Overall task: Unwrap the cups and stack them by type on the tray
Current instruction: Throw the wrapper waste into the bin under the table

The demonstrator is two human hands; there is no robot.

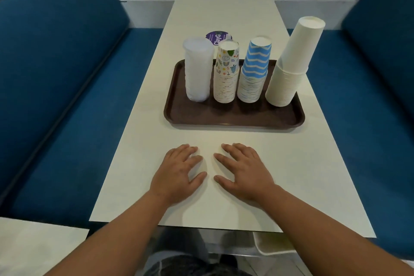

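Now both hands lie flat on the pale table point(224, 213), palms down, on the near side of the brown tray point(235, 116). Its fingers spread and straight, the left hand point(179, 172) holds nothing; the right hand point(243, 171) lies just beside it in the same way, fingers splayed, thumbs of the two pointing toward each other with a small gap between. Both are well short of the tray's near rim.

On the tray four stacks of upside-down cups stand in a row. At the tray's left end is the stack of translucent plastic cups point(198, 69). Next to it, toward the middle, stands the stack of paper cups with small coloured drawings point(226, 74), then the stack of blue and white zigzag cups point(254, 71). At the tray's right end the stack of plain white cups point(293, 60) rises tallest and leans to the right.

Beyond the tray's far rim, partly hidden behind the stacks, a round purple sticker point(218, 36) lies on the table. Blue upholstered benches point(67, 96) flank the table on either side of the tray.
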